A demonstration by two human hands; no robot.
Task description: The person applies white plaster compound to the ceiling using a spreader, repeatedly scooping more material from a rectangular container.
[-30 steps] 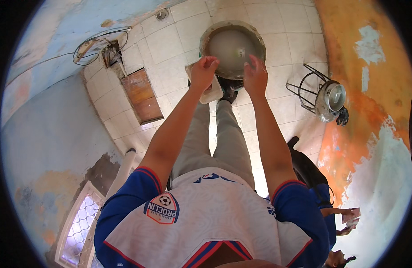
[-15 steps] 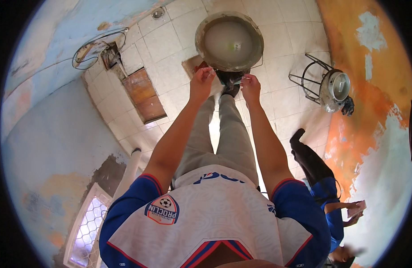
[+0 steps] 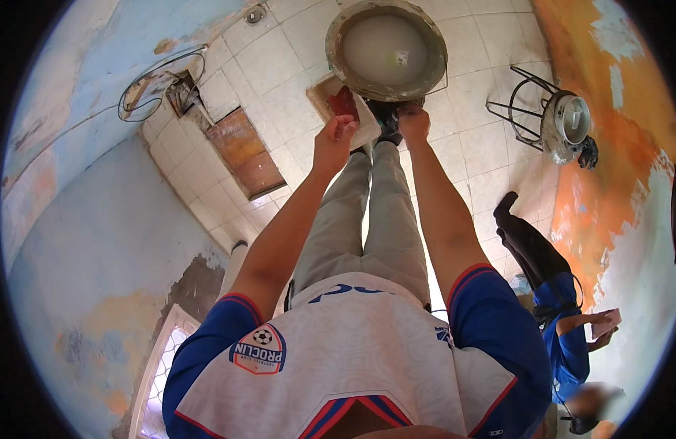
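Observation:
A wide round tub [image 3: 330, 55] with a crusted rim holds cloudy pale liquid and stands in front of me. Just below its near rim, my right hand [image 3: 413, 123] is closed on a dark, glossy, limp piece [image 3: 382, 111], whose kind I cannot make out. My left hand [image 3: 334, 143] is apart from it to the left, fingers bent together; anything between them is too small to tell. Beyond those fingers, a flat red piece [image 3: 343, 104] lies in a shallow pale box [image 3: 322, 94] on the floor. My feet are close to the box and tub.
At the right, a metal-framed stool [image 3: 519, 110] carries a pot [image 3: 574, 121] and a black glove-like thing [image 3: 588, 152]. Another person [image 3: 568, 322] stands at the lower right, holding a pinkish block. A brown-bottomed floor recess [image 3: 246, 154] and a looped cable [image 3: 162, 80] are at the left.
My hands have moved apart in depth: the left has drawn back from the dark piece, the right has gone closer under the tub's rim. The red piece is now uncovered. The whole view has shifted slightly.

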